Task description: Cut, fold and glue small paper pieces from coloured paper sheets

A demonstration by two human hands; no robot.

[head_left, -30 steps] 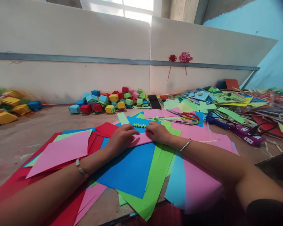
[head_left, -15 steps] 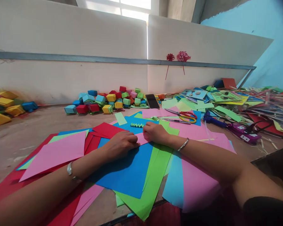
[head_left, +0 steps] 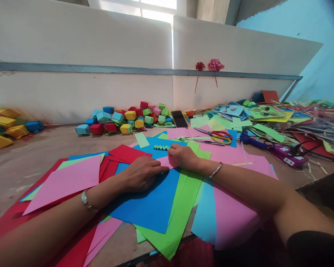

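A small pink paper piece (head_left: 164, 161) lies on the blue sheet (head_left: 147, 207) between my hands. My left hand (head_left: 143, 171) is curled, with its index finger stretched along the near edge of the pink piece and pressing it. At the other end, my right hand (head_left: 182, 157) is closed on the same piece, fingertips down against the sheet. Just beyond them lies a green zigzag-folded paper strip (head_left: 161, 147). Red paper (head_left: 129, 153) reaches up to the knuckles of my left hand. What my left thumb does is hidden.
Scissors (head_left: 215, 137) lie beyond my right hand, and a purple-and-blue glue gun (head_left: 286, 155) is farther right. A phone (head_left: 179, 119) stands by several colored paper cubes (head_left: 118, 118). Pink sheets (head_left: 66, 178) are stacked at left; green sheets (head_left: 183, 207) lie under the blue one.
My left hand has slid slightly right, its index finger now straightened along the pink paper's edge. My right hand has stayed nearly in place on the paper.
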